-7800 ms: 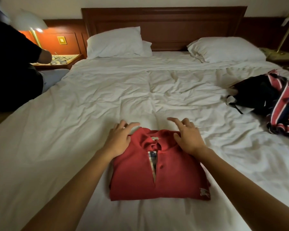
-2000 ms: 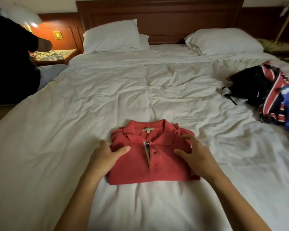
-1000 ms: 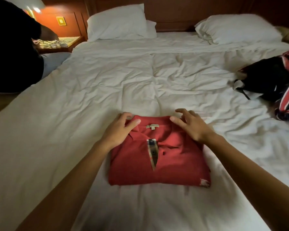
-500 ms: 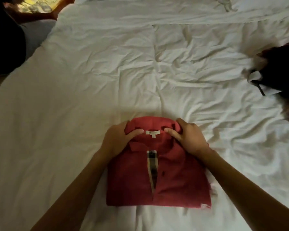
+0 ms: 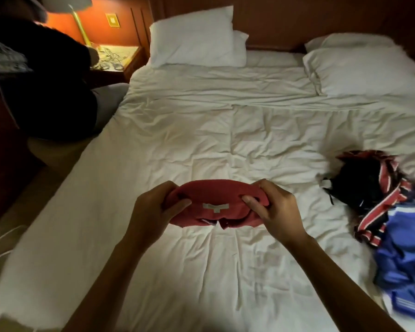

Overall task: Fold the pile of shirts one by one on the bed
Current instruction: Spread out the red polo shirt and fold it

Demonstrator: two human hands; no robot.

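The left grip [image 5: 153,209] and the right grip [image 5: 276,209] each curl round one end of the folded red shirt [image 5: 211,194], thumbs on top and fingers tucked underneath. The shirt is held over the near middle of the bed [image 5: 201,140] and seems to be lifted off the sheet. Its long axis runs left to right between the two grips. The collar end is turned toward the person, with the pale neck label [image 5: 215,206] facing up at the camera. The rest of the bundle points away toward the headboard [image 5: 285,17].

The bed carries a creased white duvet. To the right of the right grip, well apart from it, lies the pile of shirts [image 5: 388,212]: a black one farthest in, a red-and-white striped one over it, and a blue one nearest the bed's edge. Nothing lies between the red shirt and the pile.

Along the bed's left side sits another person in a dark top [image 5: 46,92]. Pale cords [image 5: 0,238] trail on the floor below. At the far end are two white pillows [image 5: 194,37] against the wooden headboard. A nightstand [image 5: 116,56] with a brass lamp [image 5: 79,25] stands in the far left corner.
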